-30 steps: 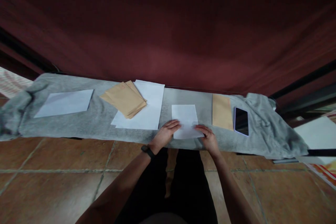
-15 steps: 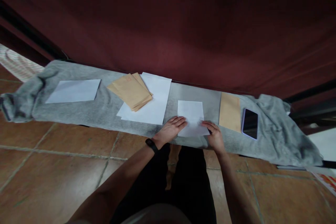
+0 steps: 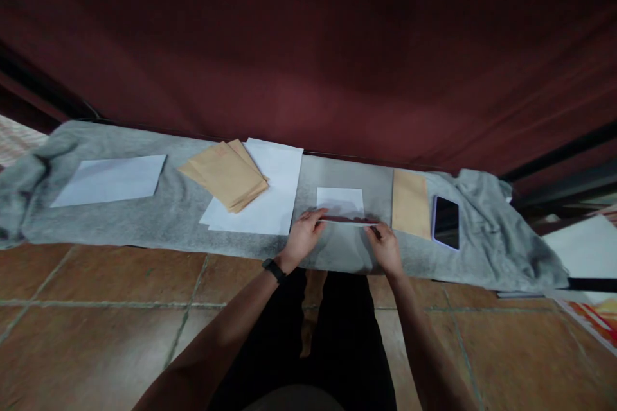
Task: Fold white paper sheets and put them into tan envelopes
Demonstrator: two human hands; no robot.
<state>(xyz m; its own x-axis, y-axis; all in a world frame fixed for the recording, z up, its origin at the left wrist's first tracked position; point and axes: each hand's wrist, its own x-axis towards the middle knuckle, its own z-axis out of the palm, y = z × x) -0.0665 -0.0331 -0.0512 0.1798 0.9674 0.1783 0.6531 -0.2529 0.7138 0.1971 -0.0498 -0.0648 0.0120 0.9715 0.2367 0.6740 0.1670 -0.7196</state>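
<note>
A small white sheet of paper (image 3: 340, 198) lies in front of me, its near part bent up along a line that runs from hand to hand. My left hand (image 3: 305, 231) pinches the left end of that raised edge. At the right end my right hand (image 3: 384, 244) grips the same edge between thumb and fingers. A brown envelope (image 3: 410, 205) lies flat just right of my right hand. Left of my left hand are larger white sheets (image 3: 277, 202), with a fanned stack of brown envelopes (image 3: 226, 176) on top.
A grey cloth (image 3: 183, 225) covers the narrow bench. Another white sheet (image 3: 110, 180) rests at its left. A phone (image 3: 446, 221) with a purple case lies beyond the single envelope. Dark red fabric (image 3: 308, 77) hangs behind; the floor is tiled.
Both hands have gone from resting on the flat small sheet to lifting its near edge, which now stands bent up. The whole view has shifted slightly.
</note>
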